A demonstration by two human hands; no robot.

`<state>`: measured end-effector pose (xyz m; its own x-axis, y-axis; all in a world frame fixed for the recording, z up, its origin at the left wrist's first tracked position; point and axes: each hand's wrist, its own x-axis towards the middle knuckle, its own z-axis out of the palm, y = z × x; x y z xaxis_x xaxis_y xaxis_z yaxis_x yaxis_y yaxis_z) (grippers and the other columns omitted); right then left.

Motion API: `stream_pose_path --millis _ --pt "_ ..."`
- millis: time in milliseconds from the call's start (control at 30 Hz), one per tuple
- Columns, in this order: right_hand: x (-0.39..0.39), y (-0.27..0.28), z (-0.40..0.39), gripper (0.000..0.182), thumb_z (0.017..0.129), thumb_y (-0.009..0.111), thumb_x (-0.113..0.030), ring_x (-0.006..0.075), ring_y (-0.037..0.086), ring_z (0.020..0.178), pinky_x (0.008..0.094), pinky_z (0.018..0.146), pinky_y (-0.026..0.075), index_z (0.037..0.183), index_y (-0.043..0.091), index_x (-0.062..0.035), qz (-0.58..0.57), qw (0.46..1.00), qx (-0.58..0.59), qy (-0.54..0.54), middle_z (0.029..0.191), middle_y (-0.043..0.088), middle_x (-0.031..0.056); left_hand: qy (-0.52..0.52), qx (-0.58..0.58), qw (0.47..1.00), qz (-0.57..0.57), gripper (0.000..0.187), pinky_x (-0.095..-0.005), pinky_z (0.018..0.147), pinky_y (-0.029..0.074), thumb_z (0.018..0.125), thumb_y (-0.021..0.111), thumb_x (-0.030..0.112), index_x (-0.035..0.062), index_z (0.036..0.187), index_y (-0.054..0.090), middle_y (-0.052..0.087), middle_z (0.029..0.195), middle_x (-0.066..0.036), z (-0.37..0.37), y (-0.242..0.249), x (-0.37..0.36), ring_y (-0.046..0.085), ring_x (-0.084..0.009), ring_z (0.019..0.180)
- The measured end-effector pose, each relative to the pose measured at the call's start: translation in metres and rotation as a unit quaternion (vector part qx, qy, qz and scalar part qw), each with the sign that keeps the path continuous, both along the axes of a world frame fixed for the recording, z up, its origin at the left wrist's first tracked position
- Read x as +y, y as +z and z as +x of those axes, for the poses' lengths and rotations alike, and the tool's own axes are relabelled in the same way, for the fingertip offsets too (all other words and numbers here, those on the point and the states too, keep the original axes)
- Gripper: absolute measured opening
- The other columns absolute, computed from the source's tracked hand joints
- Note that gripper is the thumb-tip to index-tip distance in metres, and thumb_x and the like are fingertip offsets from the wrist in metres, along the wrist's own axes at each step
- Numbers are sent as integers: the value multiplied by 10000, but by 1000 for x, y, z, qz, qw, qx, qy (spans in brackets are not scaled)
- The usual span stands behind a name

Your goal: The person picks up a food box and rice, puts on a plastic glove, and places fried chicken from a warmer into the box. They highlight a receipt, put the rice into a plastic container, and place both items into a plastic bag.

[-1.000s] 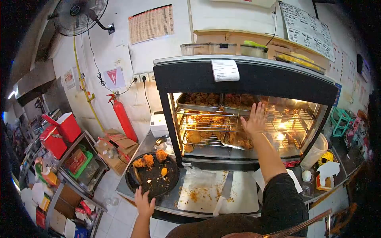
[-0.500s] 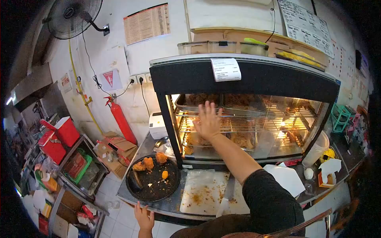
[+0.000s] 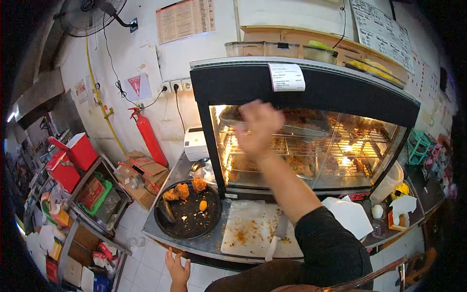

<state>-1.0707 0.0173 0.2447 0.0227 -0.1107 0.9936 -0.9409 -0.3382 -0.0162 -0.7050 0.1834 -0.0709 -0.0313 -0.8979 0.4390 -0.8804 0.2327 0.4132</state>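
My right hand (image 3: 260,127) is raised in front of the upper glass of a lit food warmer cabinet (image 3: 233,90), its fingers smeared by motion. Browned fried food (image 3: 301,117) fills trays and racks behind the glass. Low down, by the counter's front edge, my left hand (image 3: 177,267) holds nothing, fingers apart. Above it sits a round black pan (image 3: 187,232) with fried chicken pieces (image 3: 183,191) and a small orange lump (image 3: 203,205). A white-handled knife (image 3: 273,248) lies across the crumb-covered cutting board (image 3: 233,249), below my right forearm.
A paper slip (image 3: 286,78) hangs on the cabinet's top front. White paper boxes (image 3: 346,216) stand on the counter at right. A white machine (image 3: 195,144) sits left of the cabinet. A red fire extinguisher (image 3: 150,136) and cardboard boxes (image 3: 141,177) are by the wall.
My right hand, earlier spread flat before the glass, is now blurred and a little higher against the cabinet. The view has shifted slightly. My left hand stays low near the counter edge.
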Motion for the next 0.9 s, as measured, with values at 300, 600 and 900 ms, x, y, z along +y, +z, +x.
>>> stream_pose_path --millis 300,600,900 --pt "29 112 -104 544 652 614 -547 290 579 888 439 782 386 905 590 -66 241 928 -218 -182 904 622 124 -162 27 981 -104 306 -487 922 307 673 645 178 42 935 560 413 1220 -190 -59 82 -36 377 -406 1117" --pt "167 57 -124 177 845 517 -169 93 416 578 275 518 380 728 483 -41 265 881 -290 263 645 459 -3 -392 134 879 -235 258 -410 870 368 703 614 191 13 886 575 499 1113 -191 -205 221 -17 469 -335 1035" --pt "428 -9 -219 155 880 472 -175 51 449 481 192 379 365 764 449 -75 226 825 -465 228 621 482 -2 -683 334 650 -2 599 -333 910 326 822 395 522 -29 1030 501 518 1063 -145 -447 279 128 468 -241 1043"
